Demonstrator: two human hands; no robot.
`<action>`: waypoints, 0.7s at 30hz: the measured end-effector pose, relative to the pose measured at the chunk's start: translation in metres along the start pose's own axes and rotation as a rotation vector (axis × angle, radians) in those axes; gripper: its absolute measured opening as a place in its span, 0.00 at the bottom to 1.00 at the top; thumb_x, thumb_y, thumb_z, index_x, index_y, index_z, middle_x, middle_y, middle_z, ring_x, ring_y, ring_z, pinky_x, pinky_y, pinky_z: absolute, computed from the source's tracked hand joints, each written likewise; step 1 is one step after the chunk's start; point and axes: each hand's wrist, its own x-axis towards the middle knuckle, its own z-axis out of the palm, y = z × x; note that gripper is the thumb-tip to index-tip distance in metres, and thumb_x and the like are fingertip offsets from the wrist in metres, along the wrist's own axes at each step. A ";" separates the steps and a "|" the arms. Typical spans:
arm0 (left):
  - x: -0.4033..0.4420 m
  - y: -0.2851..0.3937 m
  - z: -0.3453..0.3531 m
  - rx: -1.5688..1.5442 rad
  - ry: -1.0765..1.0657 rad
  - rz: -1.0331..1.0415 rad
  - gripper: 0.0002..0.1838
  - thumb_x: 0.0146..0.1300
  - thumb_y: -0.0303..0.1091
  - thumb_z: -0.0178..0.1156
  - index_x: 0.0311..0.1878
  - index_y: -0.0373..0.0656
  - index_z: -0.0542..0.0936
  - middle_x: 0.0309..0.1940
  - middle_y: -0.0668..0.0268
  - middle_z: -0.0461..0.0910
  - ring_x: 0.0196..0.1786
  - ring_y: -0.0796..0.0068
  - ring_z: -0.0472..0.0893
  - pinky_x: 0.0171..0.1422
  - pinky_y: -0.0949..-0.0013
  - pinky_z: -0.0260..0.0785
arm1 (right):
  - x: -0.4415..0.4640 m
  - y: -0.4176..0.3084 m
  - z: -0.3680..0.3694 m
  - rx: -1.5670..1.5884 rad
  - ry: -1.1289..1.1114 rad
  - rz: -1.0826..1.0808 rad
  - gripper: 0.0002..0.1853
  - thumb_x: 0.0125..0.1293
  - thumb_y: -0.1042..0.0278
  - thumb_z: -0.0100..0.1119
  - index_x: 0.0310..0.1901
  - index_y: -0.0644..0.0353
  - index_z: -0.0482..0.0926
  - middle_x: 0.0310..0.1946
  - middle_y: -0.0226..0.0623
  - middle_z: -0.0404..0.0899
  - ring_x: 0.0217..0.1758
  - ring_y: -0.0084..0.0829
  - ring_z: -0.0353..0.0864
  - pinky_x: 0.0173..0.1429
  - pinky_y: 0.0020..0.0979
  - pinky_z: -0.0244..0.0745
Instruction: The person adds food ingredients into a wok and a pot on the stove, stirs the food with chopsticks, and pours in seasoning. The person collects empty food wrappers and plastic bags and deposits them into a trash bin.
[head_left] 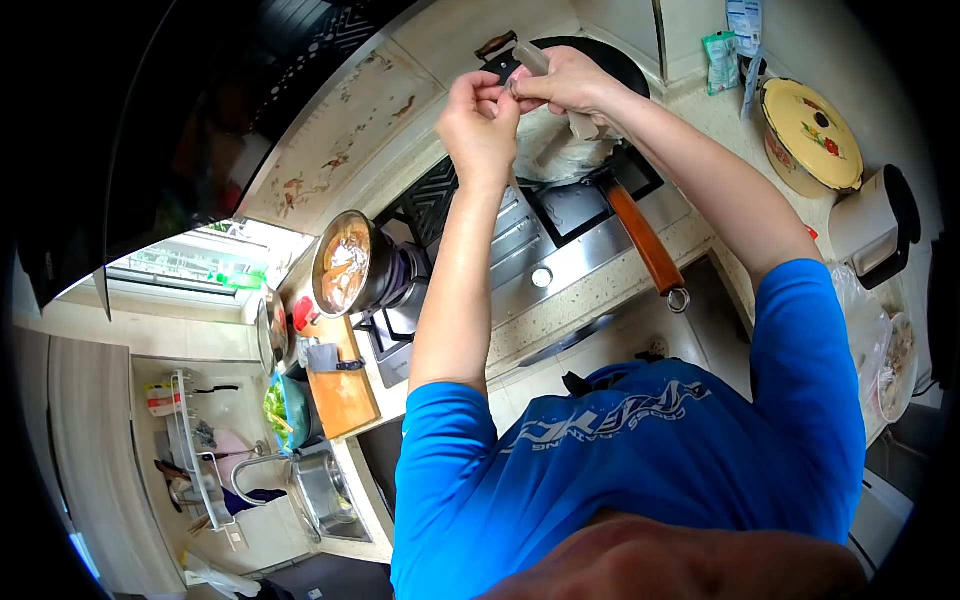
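Observation:
Above the wok [565,150], my left hand [480,130] and my right hand [570,82] meet at the fingertips. My left fingers are closed in a pinch around something small that I cannot make out. In my right hand is a pale grey, bar-like utensil [531,58]; its other end shows below the palm, and its middle is hidden. The right thumb and fingertips touch the left fingertips. The wok sits on the gas stove [520,240], its orange-brown wooden handle [645,240] pointing towards me. Its pale contents are unclear.
On the left burner stands a pot [345,262] of reddish-brown food. A cleaver [335,359] lies on a wooden cutting board [345,400], near a bowl of greens [280,410] and the sink [330,490]. At right stands a yellow lidded pot [815,135]. The range hood [210,120] hangs upper left.

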 end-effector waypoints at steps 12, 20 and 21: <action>0.029 -0.069 -0.052 -0.324 0.260 -0.264 0.12 0.48 0.19 0.59 0.37 0.33 0.71 0.20 0.67 0.73 0.17 0.82 0.69 0.19 0.81 0.61 | 0.009 0.026 -0.057 -0.156 0.120 0.039 0.08 0.50 0.66 0.58 0.30 0.61 0.75 0.20 0.31 0.76 0.16 0.13 0.68 0.16 0.18 0.56; 0.033 -0.084 -0.039 -0.243 0.208 -0.421 0.11 0.47 0.21 0.58 0.36 0.34 0.72 0.20 0.67 0.73 0.17 0.80 0.70 0.20 0.79 0.62 | 0.015 0.056 -0.084 -0.511 0.182 -0.047 0.09 0.48 0.64 0.57 0.20 0.61 0.75 0.15 0.30 0.76 0.18 0.19 0.73 0.25 0.23 0.66; 0.036 -0.083 -0.029 -0.265 0.178 -0.427 0.09 0.47 0.22 0.58 0.35 0.34 0.73 0.20 0.67 0.73 0.18 0.80 0.71 0.20 0.78 0.63 | 0.016 0.055 -0.080 -0.551 0.123 -0.038 0.10 0.48 0.64 0.57 0.20 0.62 0.74 0.15 0.31 0.76 0.20 0.21 0.75 0.28 0.24 0.69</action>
